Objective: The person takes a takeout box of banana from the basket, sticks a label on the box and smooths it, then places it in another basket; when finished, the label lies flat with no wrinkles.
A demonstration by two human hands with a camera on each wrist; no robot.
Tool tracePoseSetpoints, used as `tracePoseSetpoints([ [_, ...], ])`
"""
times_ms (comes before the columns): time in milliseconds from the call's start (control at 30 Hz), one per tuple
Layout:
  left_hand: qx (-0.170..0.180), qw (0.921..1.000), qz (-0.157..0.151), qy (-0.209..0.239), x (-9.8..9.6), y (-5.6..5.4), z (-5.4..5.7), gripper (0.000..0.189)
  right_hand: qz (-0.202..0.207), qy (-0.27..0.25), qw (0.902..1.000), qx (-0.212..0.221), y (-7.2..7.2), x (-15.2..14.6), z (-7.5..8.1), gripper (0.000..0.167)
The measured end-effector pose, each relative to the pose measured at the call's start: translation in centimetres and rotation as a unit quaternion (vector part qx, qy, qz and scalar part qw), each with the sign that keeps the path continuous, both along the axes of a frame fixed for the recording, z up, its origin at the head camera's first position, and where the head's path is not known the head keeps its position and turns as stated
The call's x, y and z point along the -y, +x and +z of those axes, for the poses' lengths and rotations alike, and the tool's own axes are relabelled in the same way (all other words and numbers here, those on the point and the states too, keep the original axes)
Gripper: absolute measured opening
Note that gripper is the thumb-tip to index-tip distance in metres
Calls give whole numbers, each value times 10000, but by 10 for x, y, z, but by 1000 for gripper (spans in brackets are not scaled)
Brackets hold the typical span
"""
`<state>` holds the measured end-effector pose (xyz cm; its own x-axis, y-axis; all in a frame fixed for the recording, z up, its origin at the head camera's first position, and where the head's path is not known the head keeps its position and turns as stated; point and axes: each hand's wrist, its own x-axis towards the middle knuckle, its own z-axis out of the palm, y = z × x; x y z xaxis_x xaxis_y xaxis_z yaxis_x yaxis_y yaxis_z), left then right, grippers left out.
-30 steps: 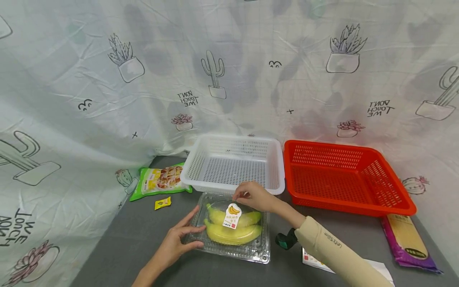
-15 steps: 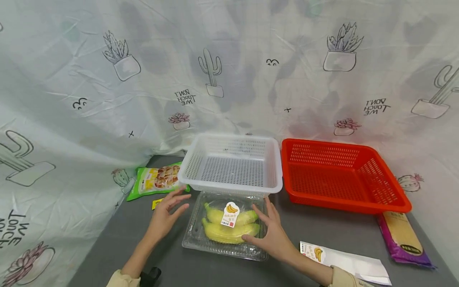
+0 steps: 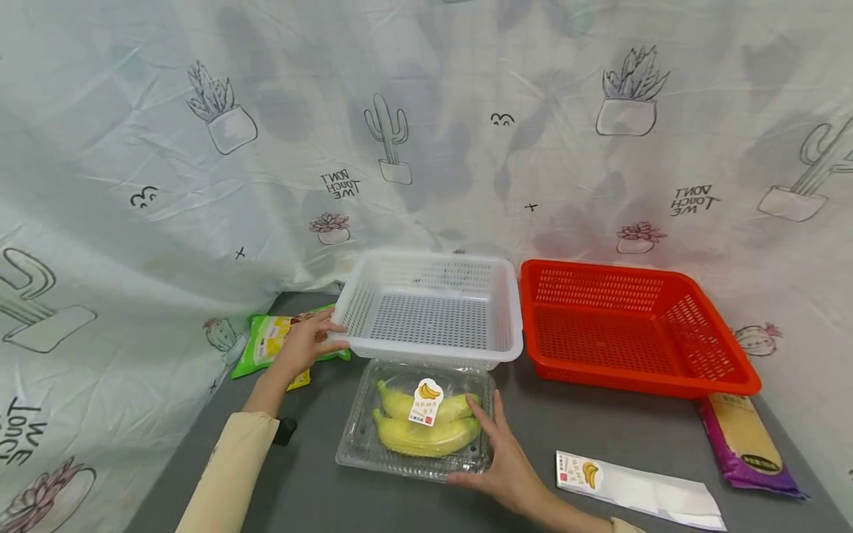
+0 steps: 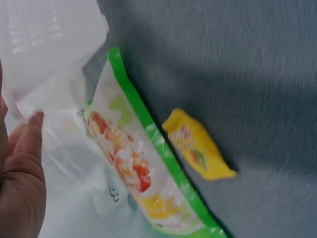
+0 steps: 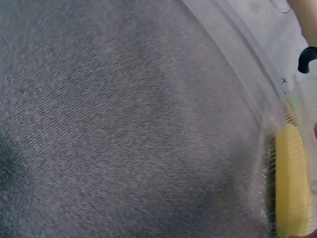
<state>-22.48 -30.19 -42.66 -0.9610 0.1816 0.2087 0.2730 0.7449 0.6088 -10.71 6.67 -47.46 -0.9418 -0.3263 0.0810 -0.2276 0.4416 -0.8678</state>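
A clear plastic clamshell box [image 3: 360, 448] stands on the grey table, its lid down over yellow bananas [image 3: 426, 438]. A white sticker with a banana picture [image 3: 425, 402] is on the lid. My right hand [image 3: 503, 466] lies at the box's right side, thumb near the front corner and fingers spread along the edge. Bananas [image 5: 293, 183] show through plastic in the right wrist view. My left hand [image 3: 303, 344] is at the left front corner of the white basket [image 3: 433, 349], fingertips at its rim; whether they press on it is unclear.
A green-edged food bag [image 4: 143, 173] and a small yellow packet [image 4: 198, 148] lie beside my left hand. The red basket [image 3: 640, 381] stands right of the white one. A white paper strip [image 3: 640, 488] and a purple-edged bag [image 3: 746, 444] lie at right.
My right hand has left the sticker on the lid for the box's right side. My left hand has gone from the box's left side up to the white basket's corner.
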Motion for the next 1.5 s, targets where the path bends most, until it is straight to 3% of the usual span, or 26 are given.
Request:
tracePoseSetpoints([
  [200,-59,9997,97,-221,-3,-3,7,26,-135,-216,9992,-303,0,3,-10,103],
  [433,-123,9988,261,-384,-6,-4,7,18,-248,-378,9989,-151,1,10,-15,110],
  [633,7,9987,309,-403,-6,-4,7,19,-292,-720,9969,-92,2,11,-16,95],
  [967,-92,9988,283,-399,-7,-5,9,18,-632,-954,9932,-193,8,15,-14,82],
  [1233,-184,9985,274,-433,-6,-5,8,19,-473,-702,9959,-318,6,14,-16,109],
  [1500,-183,9985,305,-426,-5,-7,6,18,-442,-399,9963,-612,3,17,-19,99],
])
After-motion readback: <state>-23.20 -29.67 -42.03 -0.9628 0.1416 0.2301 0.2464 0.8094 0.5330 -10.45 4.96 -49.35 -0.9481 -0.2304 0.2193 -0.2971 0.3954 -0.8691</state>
